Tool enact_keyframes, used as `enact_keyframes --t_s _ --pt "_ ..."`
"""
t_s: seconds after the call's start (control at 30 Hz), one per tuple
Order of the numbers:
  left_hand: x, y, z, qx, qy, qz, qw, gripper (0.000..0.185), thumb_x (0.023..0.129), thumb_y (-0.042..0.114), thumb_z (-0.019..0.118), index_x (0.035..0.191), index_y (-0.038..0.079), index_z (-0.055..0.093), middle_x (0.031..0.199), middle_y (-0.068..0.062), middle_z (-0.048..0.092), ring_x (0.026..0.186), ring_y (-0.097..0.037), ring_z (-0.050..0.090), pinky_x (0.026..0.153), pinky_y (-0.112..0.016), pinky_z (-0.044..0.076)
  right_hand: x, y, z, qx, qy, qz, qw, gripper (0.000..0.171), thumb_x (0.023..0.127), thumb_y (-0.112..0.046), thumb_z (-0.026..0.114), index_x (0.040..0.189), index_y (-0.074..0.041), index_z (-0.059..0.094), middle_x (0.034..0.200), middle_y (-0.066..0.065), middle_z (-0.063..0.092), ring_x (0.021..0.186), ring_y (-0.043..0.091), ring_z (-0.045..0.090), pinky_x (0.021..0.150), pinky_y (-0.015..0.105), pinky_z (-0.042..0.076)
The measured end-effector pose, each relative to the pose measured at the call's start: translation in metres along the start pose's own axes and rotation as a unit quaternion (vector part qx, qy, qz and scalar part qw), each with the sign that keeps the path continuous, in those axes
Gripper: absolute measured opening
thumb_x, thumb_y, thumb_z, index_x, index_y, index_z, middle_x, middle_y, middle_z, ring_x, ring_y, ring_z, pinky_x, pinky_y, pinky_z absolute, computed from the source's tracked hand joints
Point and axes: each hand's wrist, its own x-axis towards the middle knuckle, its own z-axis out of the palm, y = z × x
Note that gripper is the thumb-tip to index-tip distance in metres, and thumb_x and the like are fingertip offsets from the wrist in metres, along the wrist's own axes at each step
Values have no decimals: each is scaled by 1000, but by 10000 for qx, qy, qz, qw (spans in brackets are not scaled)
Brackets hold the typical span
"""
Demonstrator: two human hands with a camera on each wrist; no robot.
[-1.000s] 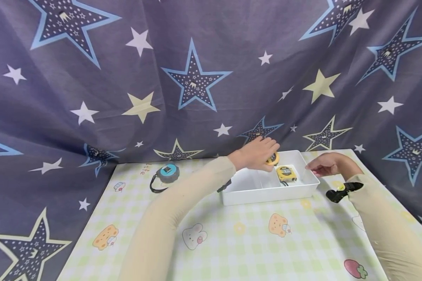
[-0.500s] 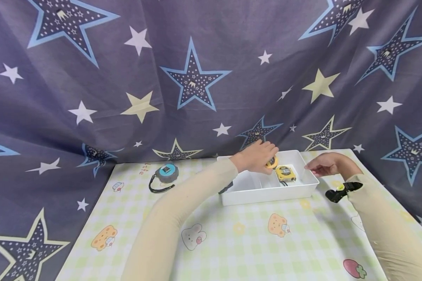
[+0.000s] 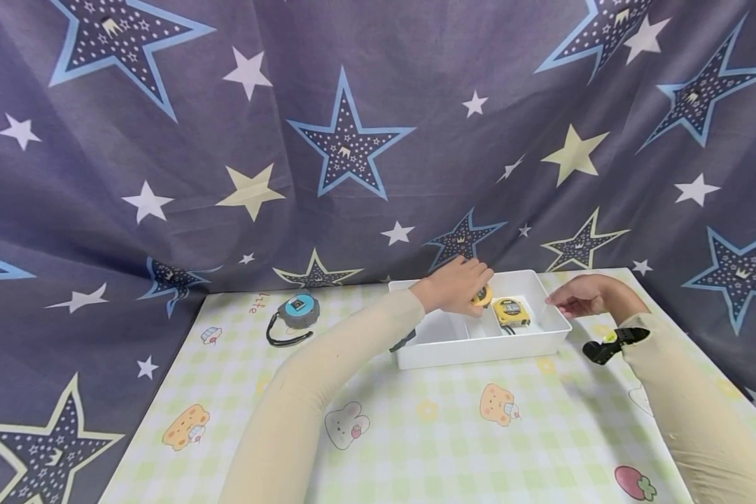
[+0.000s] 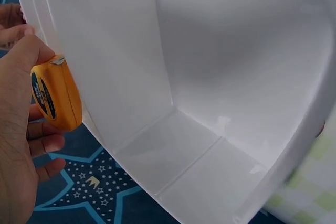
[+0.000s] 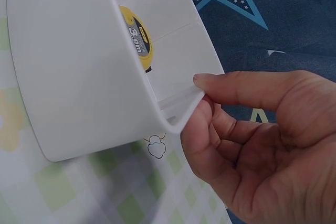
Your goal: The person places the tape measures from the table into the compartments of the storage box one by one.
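My left hand (image 3: pixel 458 285) holds an orange-yellow tape measure (image 4: pixel 62 95) by its sides, over the white divided box (image 3: pixel 479 350). In the head view the fingers cover much of that tape measure. A second yellow tape measure (image 3: pixel 512 312) lies in the right part of the box, with a dark cord at its lower edge. At the box's right end, my right hand (image 3: pixel 582 294) pinches the rim between thumb and fingers; the right wrist view shows the thumb (image 5: pixel 231 85) on top of the edge.
A grey and blue tape measure (image 3: pixel 299 310) with a black wrist strap (image 3: pixel 283 342) lies on the table's left rear. The checked tablecloth (image 3: pixel 416 448) covers the table. A star-patterned curtain (image 3: pixel 365 231) hangs right behind the box.
My left hand has moved slightly down and left with the orange-yellow tape measure, lower into the box. The right hand keeps its pinch on the rim, and the other tape measures look unmoved.
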Motion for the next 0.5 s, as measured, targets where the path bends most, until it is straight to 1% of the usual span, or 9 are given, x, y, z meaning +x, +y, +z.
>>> enact_keyframes --t_s 0.23,0.5 --pt "-1 -1 3 -91 -80 -52 9999 74 94 62 54 147 13 40 139 -2 53 131 -18 49 116 -40 39 -3 -1 1 -41 65 -6 10000 20 100 -11 59 82 -14 67 74 -7 62 68 0 60 70 14 54" --pt "-1 -1 3 -11 -71 -19 10000 74 93 62 54 147 13 40 140 -3 53 132 -19 49 118 -41 37 -4 -1 3 -42 84 -59 9999 19 99 -11 60 81 -14 67 73 -7 63 67 0 60 69 14 54"
